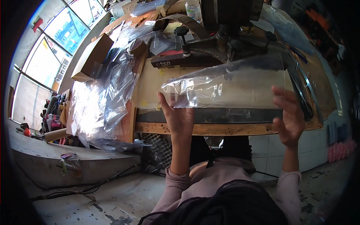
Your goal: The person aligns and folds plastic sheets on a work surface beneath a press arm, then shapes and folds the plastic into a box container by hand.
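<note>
A clear plastic bag or sheet (225, 84) stretches across the work surface, its left end crumpled and shiny. My left hand (180, 116) is at that left end, thumb up on the near side and the other fingers partly behind the film, apparently holding it. Near the sheet's right end is my right hand (290, 116), its fingers apart and nothing visible between them. Behind the sheet stands a dark metal machine (232, 41) with a black knob (181, 31) and a long bar (187, 60) marked with white writing.
Heaped clear plastic bags (103, 101) cover the left side. An open cardboard box (92, 58) and a roll of tape (137, 47) are beside them. The table's wooden front edge (225, 129) is close to me. Scissors-like metal tools (303, 88) lie at the right.
</note>
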The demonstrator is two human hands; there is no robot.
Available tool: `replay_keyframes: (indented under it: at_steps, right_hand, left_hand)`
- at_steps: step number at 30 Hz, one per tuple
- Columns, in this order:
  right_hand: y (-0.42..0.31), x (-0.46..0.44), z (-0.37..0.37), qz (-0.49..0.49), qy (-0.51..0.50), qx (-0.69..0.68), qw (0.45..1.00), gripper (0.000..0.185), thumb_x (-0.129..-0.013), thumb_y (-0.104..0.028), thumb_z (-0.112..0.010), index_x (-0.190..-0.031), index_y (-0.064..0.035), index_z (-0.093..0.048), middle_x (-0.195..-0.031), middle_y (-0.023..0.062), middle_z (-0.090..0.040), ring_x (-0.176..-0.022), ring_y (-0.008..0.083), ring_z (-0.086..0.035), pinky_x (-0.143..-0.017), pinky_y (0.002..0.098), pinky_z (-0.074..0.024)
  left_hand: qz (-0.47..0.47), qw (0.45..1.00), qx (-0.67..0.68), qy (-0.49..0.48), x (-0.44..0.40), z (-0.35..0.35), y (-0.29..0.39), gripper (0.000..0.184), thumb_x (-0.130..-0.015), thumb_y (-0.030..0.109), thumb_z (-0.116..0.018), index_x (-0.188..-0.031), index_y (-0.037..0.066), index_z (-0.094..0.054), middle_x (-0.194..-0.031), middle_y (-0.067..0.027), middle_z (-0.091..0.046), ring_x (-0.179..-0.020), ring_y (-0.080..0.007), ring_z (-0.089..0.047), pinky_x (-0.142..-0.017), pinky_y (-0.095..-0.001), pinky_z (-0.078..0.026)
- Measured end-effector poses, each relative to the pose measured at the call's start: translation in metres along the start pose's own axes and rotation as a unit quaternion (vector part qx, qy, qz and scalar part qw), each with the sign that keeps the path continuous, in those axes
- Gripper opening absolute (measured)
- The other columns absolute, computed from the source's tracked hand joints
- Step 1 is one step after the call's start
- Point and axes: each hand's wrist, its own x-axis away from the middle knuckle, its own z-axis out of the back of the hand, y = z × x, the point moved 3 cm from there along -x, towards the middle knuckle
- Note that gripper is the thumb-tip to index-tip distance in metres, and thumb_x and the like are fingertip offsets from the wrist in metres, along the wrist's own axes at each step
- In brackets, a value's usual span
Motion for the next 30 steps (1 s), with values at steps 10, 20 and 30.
replay_keyframes:
  at_steps: [10, 20, 30]
  right_hand:
    - [-0.01, -0.057, 0.02, 0.119, -0.199, 0.092, 0.968, 0.042, -0.063, 0.009, -0.051, -0.098, -0.0025, -0.071, -0.103, 0.0098, -0.07, -0.103, 0.0263, -0.061, -0.082, 0.0341, -0.0522]
    - [-0.006, 0.017, -0.035, 0.002, -0.344, 0.064, 0.937, 0.061, -0.087, 0.004, -0.053, -0.143, -0.0068, -0.032, -0.149, 0.0164, -0.028, -0.131, 0.0315, -0.041, -0.103, 0.0412, -0.0427]
    - [0.009, 0.037, -0.094, -0.07, -0.181, 0.011, 0.981, 0.054, -0.085, 0.0, -0.054, -0.137, -0.0018, -0.039, -0.141, 0.0157, -0.041, -0.125, 0.0334, -0.047, -0.103, 0.0408, -0.0415]
  left_hand:
    - [-0.031, 0.996, -0.063, -0.054, -0.004, 0.003, 0.014, 0.058, -0.094, 0.044, -0.052, -0.129, -0.001, -0.042, -0.128, -0.0197, -0.049, -0.119, -0.0294, -0.05, -0.103, -0.0441, -0.044]
    - [0.003, 0.977, -0.161, -0.139, -0.016, -0.054, -0.003, 0.064, -0.095, 0.045, -0.046, -0.135, -0.003, -0.03, -0.136, -0.0219, -0.041, -0.133, -0.0335, -0.036, -0.104, -0.0579, -0.038]
    - [0.097, 0.957, -0.229, -0.147, -0.038, -0.056, -0.022, 0.045, -0.094, 0.035, -0.055, -0.122, 0.002, -0.046, -0.121, -0.019, -0.054, -0.119, -0.0324, -0.052, -0.09, -0.0517, -0.051]
